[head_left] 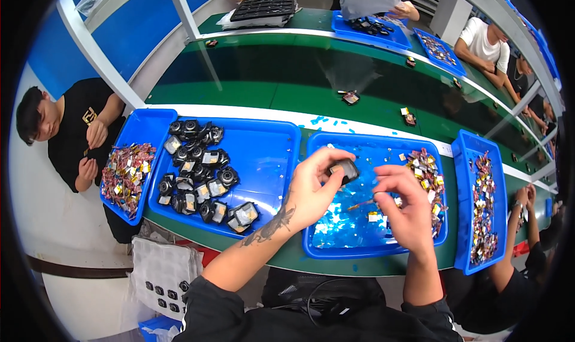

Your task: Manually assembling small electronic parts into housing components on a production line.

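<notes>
My left hand (312, 183) grips a small black camera-like housing (345, 170) above the blue tray in front of me. Just right of it, my right hand (410, 213) has its fingers curled, thumb and fingertips close together; whatever they pinch is too small to make out. Beneath both hands the tray (311, 222) holds shiny blue film scraps (335, 225) and, on its right side, a heap of small wired parts with silver and yellow pieces (426, 174). In the blue tray (263, 141) to the left lie several black housings (200, 168), some showing pale labels.
Narrow blue bins of wired parts stand at far left (157, 117) and right (463, 222). Beyond a white rail, a green conveyor belt (239, 72) carries scattered small parts (349, 97). A co-worker (75, 132) sits at left; others work at right and across the belt.
</notes>
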Motion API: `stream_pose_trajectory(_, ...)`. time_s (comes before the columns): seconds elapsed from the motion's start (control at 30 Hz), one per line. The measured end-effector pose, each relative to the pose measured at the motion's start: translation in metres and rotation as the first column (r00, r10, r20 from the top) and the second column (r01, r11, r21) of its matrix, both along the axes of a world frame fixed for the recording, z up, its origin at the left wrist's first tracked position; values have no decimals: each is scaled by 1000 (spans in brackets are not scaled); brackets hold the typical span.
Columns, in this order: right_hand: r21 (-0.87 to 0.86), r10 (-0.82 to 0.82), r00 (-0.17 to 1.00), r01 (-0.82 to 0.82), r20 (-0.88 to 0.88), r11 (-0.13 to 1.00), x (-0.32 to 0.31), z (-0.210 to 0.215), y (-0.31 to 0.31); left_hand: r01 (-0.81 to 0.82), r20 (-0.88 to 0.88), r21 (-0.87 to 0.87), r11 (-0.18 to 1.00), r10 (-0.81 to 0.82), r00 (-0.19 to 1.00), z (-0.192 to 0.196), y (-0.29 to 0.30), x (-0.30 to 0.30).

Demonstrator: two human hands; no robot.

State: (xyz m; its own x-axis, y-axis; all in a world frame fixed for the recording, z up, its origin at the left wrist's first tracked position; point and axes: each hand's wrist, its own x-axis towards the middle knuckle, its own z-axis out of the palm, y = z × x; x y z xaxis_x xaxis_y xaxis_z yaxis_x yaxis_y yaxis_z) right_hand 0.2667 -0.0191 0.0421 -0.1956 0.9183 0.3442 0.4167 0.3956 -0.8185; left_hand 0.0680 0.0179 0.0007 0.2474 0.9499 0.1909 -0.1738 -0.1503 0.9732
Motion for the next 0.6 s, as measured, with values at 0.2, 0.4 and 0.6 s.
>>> stream_pose_trajectory(0.2,-271,17,984,-67,-180,960,-12,-17,1,64,-276,-9,998,-64,959,16,-13,5)
stream_pose_trajectory(0.4,-342,-104,678,-227,-728,912,-20,-20,-2,75,-33,107,991,-72,997,10,-12,5)
stream_pose_trajectory(0.6,-215,-155,830,44,-536,976,-18,-9,-6,31,214,-107,994,-7,977,9,-9,6)
